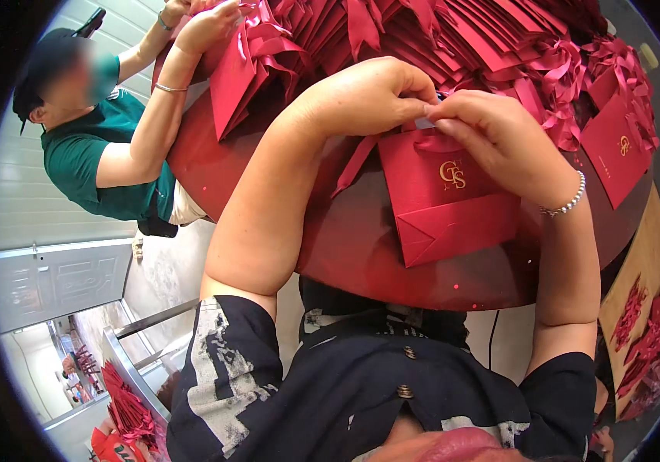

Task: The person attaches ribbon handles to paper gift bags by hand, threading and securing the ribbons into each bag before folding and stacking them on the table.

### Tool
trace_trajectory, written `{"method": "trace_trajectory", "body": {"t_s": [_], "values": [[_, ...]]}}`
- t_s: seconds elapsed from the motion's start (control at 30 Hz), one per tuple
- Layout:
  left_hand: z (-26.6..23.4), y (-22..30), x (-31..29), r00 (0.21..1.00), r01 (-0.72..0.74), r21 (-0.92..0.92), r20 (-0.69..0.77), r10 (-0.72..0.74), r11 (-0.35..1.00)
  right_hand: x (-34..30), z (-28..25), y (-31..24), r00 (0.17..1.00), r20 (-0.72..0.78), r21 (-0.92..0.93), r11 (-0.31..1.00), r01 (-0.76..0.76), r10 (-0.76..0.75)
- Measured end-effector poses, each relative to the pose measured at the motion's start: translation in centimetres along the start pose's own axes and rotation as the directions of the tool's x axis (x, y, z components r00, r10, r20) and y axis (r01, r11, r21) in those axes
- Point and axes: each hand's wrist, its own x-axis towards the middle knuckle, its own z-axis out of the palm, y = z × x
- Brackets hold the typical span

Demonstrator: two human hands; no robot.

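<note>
A dark red paper gift bag (453,212) with gold lettering lies flat on the table before me, its folded base toward me. Over its top edge my left hand (376,92) and my right hand (511,146) meet, fingertips closed in a pinch. A small whitish piece (424,122) shows at the fingertips; its kind and which hand holds it are unclear. A red ribbon (357,163) trails from beside the bag's top left corner, and part of the top edge is hidden by my right hand.
Stacked red bags (430,42) with ribbon handles fill the far side of the dark red round table (361,254). Another bag (615,150) lies at right. At far left a person in a green shirt (76,165) handles bags. More red items lie on a wooden board (646,262).
</note>
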Motion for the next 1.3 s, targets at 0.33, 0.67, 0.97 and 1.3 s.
{"method": "trace_trajectory", "body": {"t_s": [0.33, 0.67, 0.97, 1.3], "values": [[0.5, 0.0, 0.8, 0.994, 0.092, -0.043, -0.052, -0.095, 0.995, 0.3, 1.8, -1.2, 0.999, 0.025, -0.034, 0.999, -0.025, 0.026], [1.5, -0.5, 1.1, 0.980, 0.113, -0.077, -0.155, -0.123, 0.991, 0.6, 2.3, -1.7, 1.000, -0.003, -0.101, 0.995, 0.016, -0.016], [1.7, -0.4, 1.1, 0.969, 0.165, 0.251, -0.223, -0.109, 0.954, 0.5, 2.4, -1.6, 0.997, 0.045, -0.129, 0.989, 0.066, -0.061], [1.6, 0.2, 0.8, 0.951, 0.262, 0.466, -0.273, -0.144, 0.845, 0.5, 2.7, -1.5, 0.998, 0.036, -0.069, 0.996, 0.049, -0.047]]}}
